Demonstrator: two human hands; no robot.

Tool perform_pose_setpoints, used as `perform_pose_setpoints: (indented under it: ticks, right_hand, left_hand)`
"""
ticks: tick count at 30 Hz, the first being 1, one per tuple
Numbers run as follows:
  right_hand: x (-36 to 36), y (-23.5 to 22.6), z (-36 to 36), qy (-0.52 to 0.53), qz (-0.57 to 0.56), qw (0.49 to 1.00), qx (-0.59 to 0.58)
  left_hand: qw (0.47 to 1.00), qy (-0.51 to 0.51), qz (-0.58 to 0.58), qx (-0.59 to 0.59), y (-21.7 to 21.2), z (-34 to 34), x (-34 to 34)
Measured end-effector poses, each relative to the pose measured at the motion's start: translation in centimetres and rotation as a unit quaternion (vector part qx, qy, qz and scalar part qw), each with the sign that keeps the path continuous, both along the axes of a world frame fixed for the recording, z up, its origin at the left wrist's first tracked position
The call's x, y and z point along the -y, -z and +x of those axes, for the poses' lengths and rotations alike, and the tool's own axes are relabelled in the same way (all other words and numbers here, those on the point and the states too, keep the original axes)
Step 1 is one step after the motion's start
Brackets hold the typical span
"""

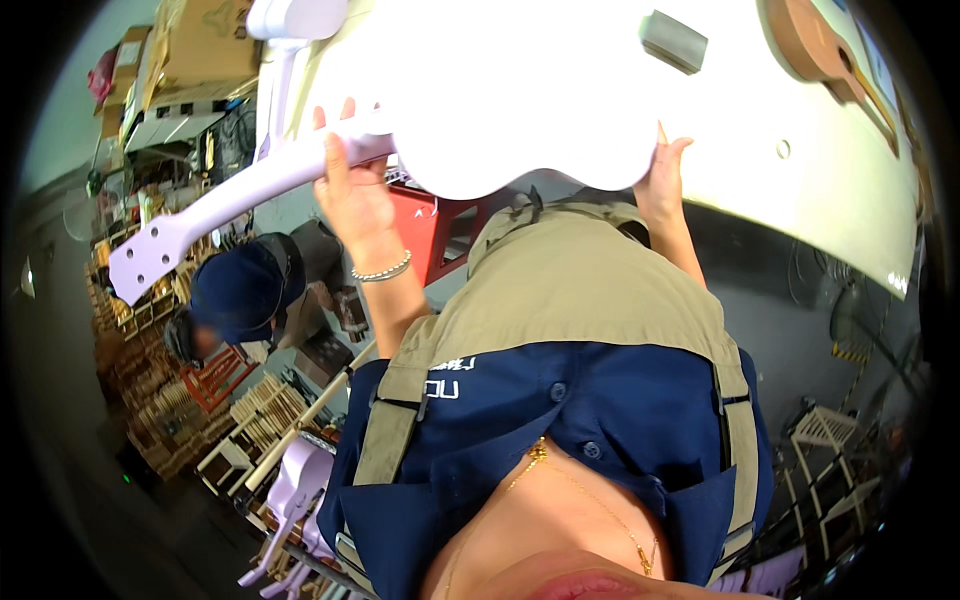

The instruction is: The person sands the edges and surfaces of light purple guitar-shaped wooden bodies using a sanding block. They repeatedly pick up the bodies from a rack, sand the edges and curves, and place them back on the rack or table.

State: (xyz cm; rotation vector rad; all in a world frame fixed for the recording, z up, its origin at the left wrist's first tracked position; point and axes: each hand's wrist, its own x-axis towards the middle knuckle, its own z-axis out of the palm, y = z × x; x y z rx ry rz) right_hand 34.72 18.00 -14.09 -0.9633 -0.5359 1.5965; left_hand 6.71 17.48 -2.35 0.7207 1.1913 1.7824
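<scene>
A pale lavender ukulele (240, 180) without strings lies across in front of me, its headstock with several peg holes pointing left and down. Its body is washed out white by the glare and blends with the bright tabletop (820, 190). My left hand (357, 190), a beaded bracelet on its wrist, is wrapped round the neck near the body. At the right end of the body, my right hand (662, 180) grips the edge with the thumb up; its other fingers are mostly hidden.
A grey block (675, 42) and a brown wooden ukulele (825, 45) lie on the table. Another lavender instrument (297, 18) is at the table's left end. A co-worker in a dark blue cap (240, 285) is at the left, near wooden racks. Lavender bodies (300, 480) hang lower left.
</scene>
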Motion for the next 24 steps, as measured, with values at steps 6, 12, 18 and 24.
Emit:
perform_pose_setpoints:
  ticks: [6,12,18,24]
  right_hand:
    - [0.2,1.7,0.8,-0.004,0.029,0.999,-0.021]
    - [-0.1,6.0,4.6,-0.053,0.038,0.997,0.047]
    - [-0.2,8.4,6.2,-0.095,0.105,0.982,0.128]
    - [-0.3,6.4,4.6,-0.085,0.015,0.996,0.019]
  left_hand:
    - [1.000,0.016,0.004,-0.001,-0.5,1.3,0.0]
    - [0.980,0.095,0.158,0.073,1.8,0.2,-0.6]
    - [0.962,0.184,0.180,0.093,1.9,2.3,-1.2]
    - [0.974,0.178,0.141,0.010,1.6,2.8,-1.1]
